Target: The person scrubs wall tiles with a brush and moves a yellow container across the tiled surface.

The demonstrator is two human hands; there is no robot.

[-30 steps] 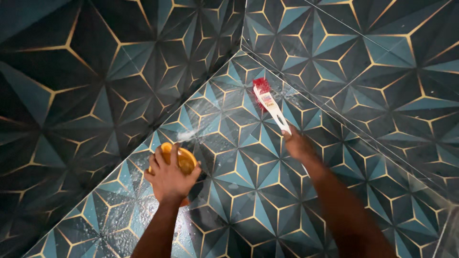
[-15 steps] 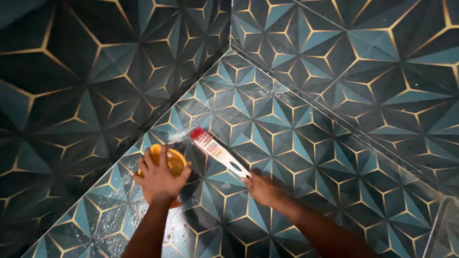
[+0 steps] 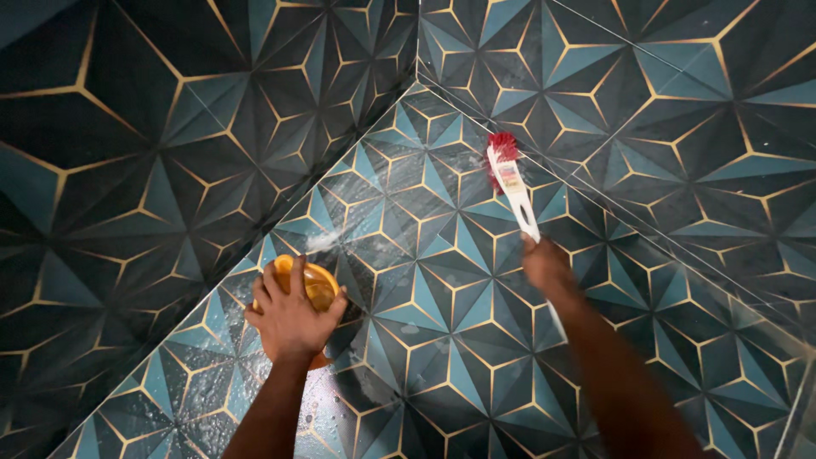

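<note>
— Up ahead of the right hand (image 3: pixel 546 265), where did the brush (image 3: pixel 510 180) lie?

— It ran long-ways away from that hand, fingers wrapped round its white handle, red bristles pressed to the tiled floor (image 3: pixel 442 357) just beside the right-hand wall (image 3: pixel 680 102).

— And the left hand (image 3: pixel 289 314)?

— Well apart, nearer the left wall (image 3: pixel 127 170), cupped over an orange bowl (image 3: pixel 313 282). Open floor lay between the hands.

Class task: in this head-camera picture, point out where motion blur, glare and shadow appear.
Head view: the right hand and its forearm are motion-blurred, the scrubbing brush slightly; wet sheen glares on the tiled floor; the left hand on the orange container is sharp; the walls lie darker.
</note>
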